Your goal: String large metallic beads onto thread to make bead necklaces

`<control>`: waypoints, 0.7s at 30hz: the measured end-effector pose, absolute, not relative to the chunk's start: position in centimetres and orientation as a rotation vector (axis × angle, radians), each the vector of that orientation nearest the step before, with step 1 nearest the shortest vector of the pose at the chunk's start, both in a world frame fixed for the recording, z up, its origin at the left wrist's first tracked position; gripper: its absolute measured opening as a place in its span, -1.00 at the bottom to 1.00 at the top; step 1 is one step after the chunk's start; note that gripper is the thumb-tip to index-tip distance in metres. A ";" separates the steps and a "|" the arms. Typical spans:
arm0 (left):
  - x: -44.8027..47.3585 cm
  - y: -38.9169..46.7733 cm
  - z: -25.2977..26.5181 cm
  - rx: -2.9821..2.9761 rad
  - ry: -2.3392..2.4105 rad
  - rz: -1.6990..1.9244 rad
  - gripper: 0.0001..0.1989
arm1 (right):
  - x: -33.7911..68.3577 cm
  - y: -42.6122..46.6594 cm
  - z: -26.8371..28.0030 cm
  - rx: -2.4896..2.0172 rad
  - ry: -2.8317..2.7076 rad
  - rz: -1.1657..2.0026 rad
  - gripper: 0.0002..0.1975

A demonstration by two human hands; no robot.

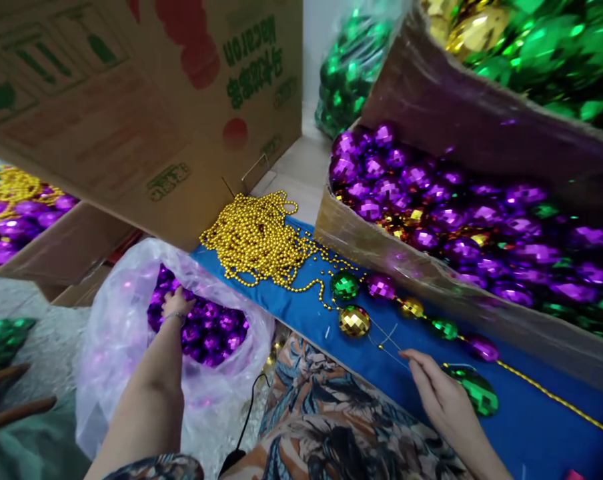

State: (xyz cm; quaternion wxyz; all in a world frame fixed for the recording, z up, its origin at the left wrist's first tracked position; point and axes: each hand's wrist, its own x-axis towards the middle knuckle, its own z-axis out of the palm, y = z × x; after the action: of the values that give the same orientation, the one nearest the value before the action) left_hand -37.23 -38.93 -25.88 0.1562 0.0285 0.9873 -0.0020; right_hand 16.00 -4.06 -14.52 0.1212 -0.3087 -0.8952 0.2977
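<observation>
My left hand (174,307) reaches into a clear plastic bag (106,340) and rests on shiny purple faceted balls (206,330). Its fingers look spread, though their tips are partly lost among the balls. Over the blue table cover, my right hand (434,383) pinches a thin, pale thread (394,345). The thread runs toward a gold faceted ball (354,321), with a small gold bead (380,347) near it. Beyond lies a strand with a green ball (345,285), a purple ball (381,287) and further coloured ones. A large green faceted piece (476,392) lies beside my right hand.
Gold bead chains (261,240) are heaped on the blue cover (536,427). A long carton (351,233) of purple balls stands behind on the right. A big cardboard box (146,120) blocks the back left. Another box (76,247) holds purple and gold beads.
</observation>
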 end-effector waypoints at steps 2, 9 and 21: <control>-37.1 -39.0 -26.2 0.030 2.847 -0.053 -0.30 | 15.5 -4.4 -14.4 -0.941 -2.592 0.934 -0.74; -35.9 -38.4 -24.9 0.046 2.806 -0.155 -0.18 | 14.8 -5.3 -13.9 -1.028 -2.559 1.126 -0.71; -21.0 -29.5 -13.3 0.636 1.882 0.996 -0.40 | 15.3 -6.4 -13.2 -0.676 -2.473 0.944 -0.77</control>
State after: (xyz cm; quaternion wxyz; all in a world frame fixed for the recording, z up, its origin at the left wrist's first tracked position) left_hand -21.03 -29.47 -13.30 0.4433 0.2566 0.7591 0.4017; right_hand 15.30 -6.40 -13.18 0.2032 -0.2424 -0.8863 0.3384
